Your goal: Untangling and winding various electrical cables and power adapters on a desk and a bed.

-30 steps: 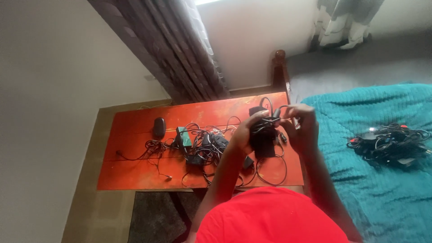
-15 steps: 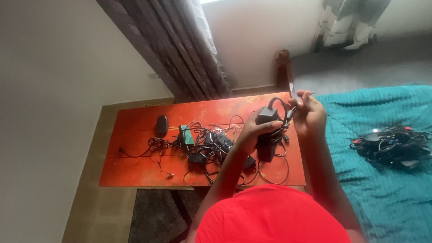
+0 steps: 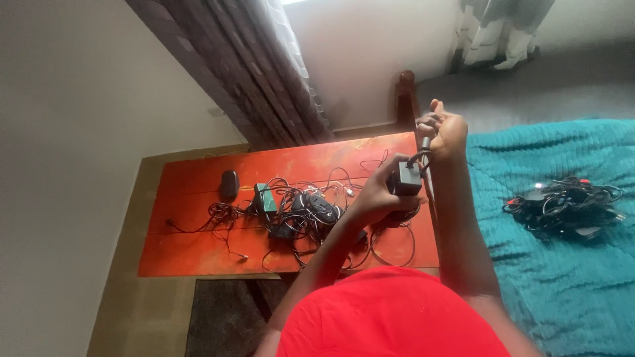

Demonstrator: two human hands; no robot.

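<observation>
Right fingers: curled shut on the plug end of the cord (image 3: 423, 147); your right hand (image 3: 444, 129) is raised above the far right edge of the table, which draws the short run of cord taut.
Left fingers: wrapped round the adapter (image 3: 406, 178), thumb toward you, so the block stays put while the other hand pulls; left hand (image 3: 374, 196) is over the table's right end.
Adapter: a dark, boxy block, lifted clear of the table, just below the right hand.
Cord: short dark arc from the block up into your right fist; whether more is wound on the block, you cannot tell.
Tangle (image 3: 297, 213): loose dark cables, a green box among them, mid-table, left of your left hand and apart from it.
Mouse (image 3: 229, 184): dark, alone, far left.
Table (image 3: 198, 258): orange-red wood, beside the bed.
Bundle (image 3: 563, 207): more dark cables heaped on the teal blanket (image 3: 569, 291), well apart to your right.
</observation>
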